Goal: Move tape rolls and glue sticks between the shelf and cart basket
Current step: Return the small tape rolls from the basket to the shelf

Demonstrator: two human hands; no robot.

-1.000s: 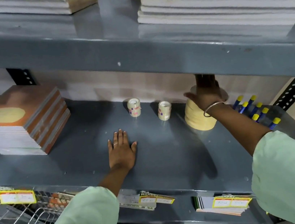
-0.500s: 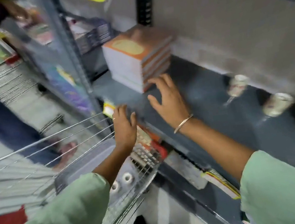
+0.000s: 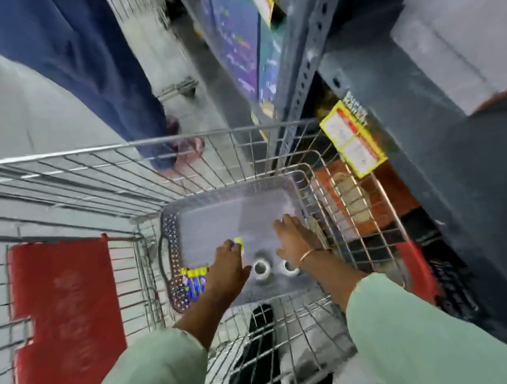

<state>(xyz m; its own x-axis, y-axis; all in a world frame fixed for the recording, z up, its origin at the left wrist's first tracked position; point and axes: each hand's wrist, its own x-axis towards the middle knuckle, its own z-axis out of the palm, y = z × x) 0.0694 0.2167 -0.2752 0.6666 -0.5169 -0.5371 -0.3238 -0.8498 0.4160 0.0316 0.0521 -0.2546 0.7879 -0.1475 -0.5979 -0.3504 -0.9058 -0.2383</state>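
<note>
Two small white tape rolls (image 3: 262,268) stand side by side near the close edge of a shallow grey plastic basket (image 3: 230,195) set inside a wire shopping cart (image 3: 143,161), as a person in pale green sleeves reaches in with both hands. The left hand (image 3: 227,267) is curled around what appears to be a yellow-capped glue stick (image 3: 239,245), though motion blur leaves the exact pinch uncertain; more blue glue sticks with yellow caps (image 3: 194,280) lie in a row just left of that wrist, against the basket's perforated left wall. The right hand (image 3: 296,238), a thin gold bangle (image 3: 306,254) at its wrist, hovers palm-down with fingers loosely spread over the basket's right side, just beyond the right-hand roll, holding nothing that can be seen. The grey metal shelf unit (image 3: 361,85), hung with yellow price tags (image 3: 352,142), rises immediately to the right of the cart. A second person in blue trousers (image 3: 119,80) stands at the cart's far side.

The step in hand looks like gathering items from the basket. It would go best with the left hand closing firmly on the stick before lifting, while the right drops back onto a roll and grips it across its rim, and with both lifted clear of the wire sides before turning right toward the shelf.
</note>
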